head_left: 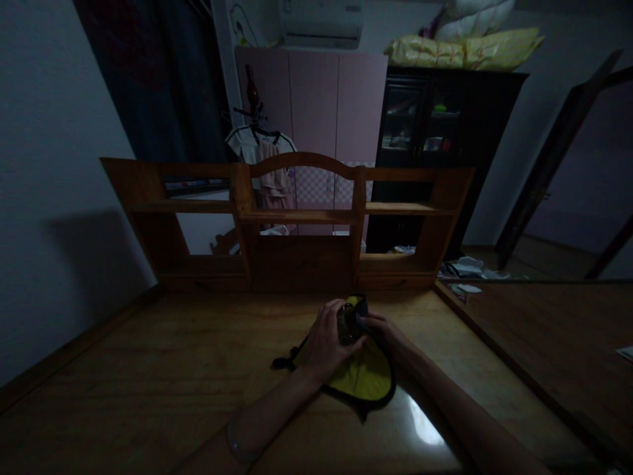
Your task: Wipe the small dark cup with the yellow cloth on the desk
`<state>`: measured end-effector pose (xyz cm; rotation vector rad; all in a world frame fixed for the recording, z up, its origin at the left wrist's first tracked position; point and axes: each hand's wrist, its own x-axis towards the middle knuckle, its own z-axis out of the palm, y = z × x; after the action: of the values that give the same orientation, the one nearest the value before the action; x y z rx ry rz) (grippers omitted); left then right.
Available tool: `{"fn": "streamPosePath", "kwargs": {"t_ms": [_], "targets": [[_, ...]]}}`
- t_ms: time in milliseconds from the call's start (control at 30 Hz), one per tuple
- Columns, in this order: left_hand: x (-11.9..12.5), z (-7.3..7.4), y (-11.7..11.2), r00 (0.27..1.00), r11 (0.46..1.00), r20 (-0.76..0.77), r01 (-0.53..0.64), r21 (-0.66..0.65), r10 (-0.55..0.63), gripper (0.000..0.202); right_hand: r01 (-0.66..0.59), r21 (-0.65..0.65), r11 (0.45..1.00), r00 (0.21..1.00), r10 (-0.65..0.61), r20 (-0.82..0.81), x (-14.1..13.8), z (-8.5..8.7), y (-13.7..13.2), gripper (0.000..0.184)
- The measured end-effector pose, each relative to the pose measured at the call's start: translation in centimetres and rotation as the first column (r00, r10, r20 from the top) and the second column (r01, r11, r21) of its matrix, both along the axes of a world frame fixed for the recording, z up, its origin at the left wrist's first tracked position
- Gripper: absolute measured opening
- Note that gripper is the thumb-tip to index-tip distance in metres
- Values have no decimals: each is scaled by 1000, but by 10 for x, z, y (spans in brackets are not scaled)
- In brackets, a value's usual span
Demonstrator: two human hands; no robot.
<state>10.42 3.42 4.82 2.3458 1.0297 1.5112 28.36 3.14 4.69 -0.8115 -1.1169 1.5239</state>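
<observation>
A yellow cloth pouch with dark edging (364,379) lies on the wooden desk (163,369), its top end lifted between my hands. My left hand (327,343) is curled around a small dark round object (348,324) at the pouch's upper end. From the right, my right hand (380,330) pinches the pouch's dark top edge against that object. A dark strap (283,361) trails from the pouch toward the left. The room is dim, so I cannot make out what the dark object is.
A wooden shelf unit (297,218) stands along the desk's far edge. A second wooden surface (558,336) joins at the right, with papers (465,270) near its far end. Behind are a pink wardrobe (316,105), a dark cabinet (445,132) and a clothes rack (262,138).
</observation>
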Motion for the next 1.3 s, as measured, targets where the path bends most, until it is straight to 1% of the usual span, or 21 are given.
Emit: {"fn": "streamPosePath", "kwargs": {"t_ms": [100,267,400,533,600,733,833,933,1100,1200,1300], "targets": [[-1,-1,1,1000,1000,-16,5,-12,-5,73,-35,-11,999,999,35,19,-1,-1,1,35],[-1,-2,2,1000,1000,-31,3,-21,-4,74,-22,25,999,998,20,53,0,-3,5,41],[1,-2,3,1000,1000,-4,-17,-22,17,74,-30,10,1000,999,30,13,-2,0,0,39],[0,0,3,999,998,45,-29,-52,31,71,-24,-34,999,1000,23,-19,-1,3,-4,36],[0,0,3,997,997,64,-25,-72,30,70,-18,-60,998,1000,17,-16,0,5,-4,32],[-1,1,3,995,995,96,5,-100,5,69,-13,-69,998,999,10,-42,0,11,-7,29],[0,1,2,992,993,127,36,-109,-21,68,-54,-75,996,994,47,-101,-3,13,-9,31],[1,0,1,989,991,143,56,-123,-38,69,-113,-87,990,986,100,-136,-6,8,-7,35],[1,2,0,992,990,119,55,-129,-40,70,-67,-79,995,992,58,-111,-7,-3,0,40],[0,3,0,995,993,94,45,-105,-36,70,-59,-61,996,995,53,-86,-7,-2,0,45],[-1,2,1,997,997,62,39,-65,-35,71,-56,-37,998,996,53,-73,-7,4,-3,44]]}}
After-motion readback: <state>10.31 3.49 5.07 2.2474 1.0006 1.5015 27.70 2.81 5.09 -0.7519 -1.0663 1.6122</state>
